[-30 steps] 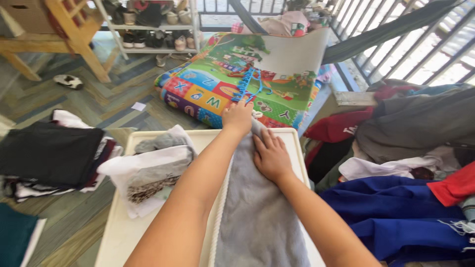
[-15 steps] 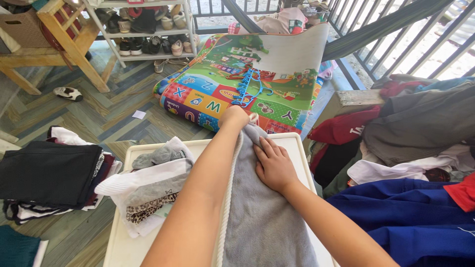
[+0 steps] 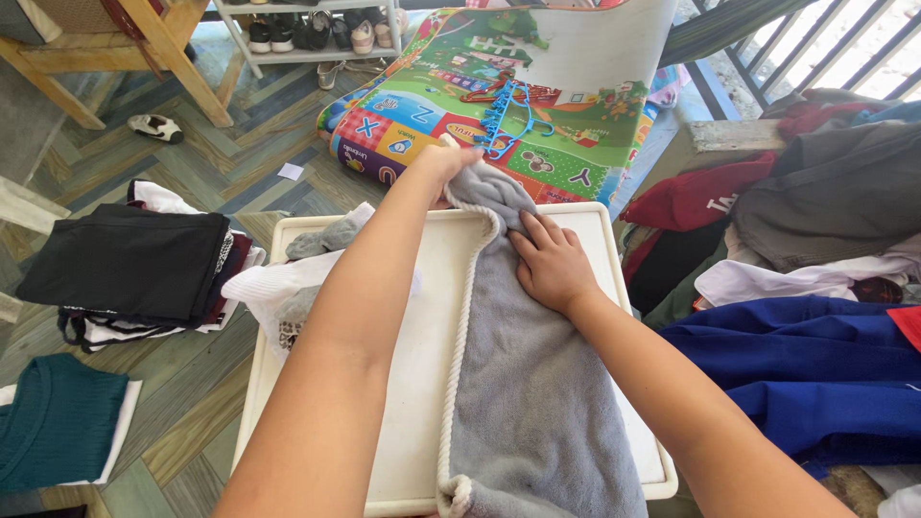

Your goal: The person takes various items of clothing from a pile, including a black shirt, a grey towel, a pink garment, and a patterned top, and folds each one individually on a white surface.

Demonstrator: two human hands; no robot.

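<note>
Two bare hands work a grey fleece towel that lies lengthwise down the white plastic table, running from the far edge at 12 o'clock to the near edge at 6 o'clock. Its nap is soft and plain grey, and a twisted white rope trim follows its left edge, ending in a knot at the near corner. The left hand is closed around the towel's bunched far end at 12 o'clock. The right hand lies open, palm down, fingers spread on the cloth just below that bunch.

At 9 o'clock on the table sits a small heap of pale clothes. Beyond the table at 12 o'clock lies a folded play mat, printed with bright letter squares and cartoon scenes, with blue plastic hangers resting on it. A small white paper scrap lies on the floor at 10 o'clock.
</note>
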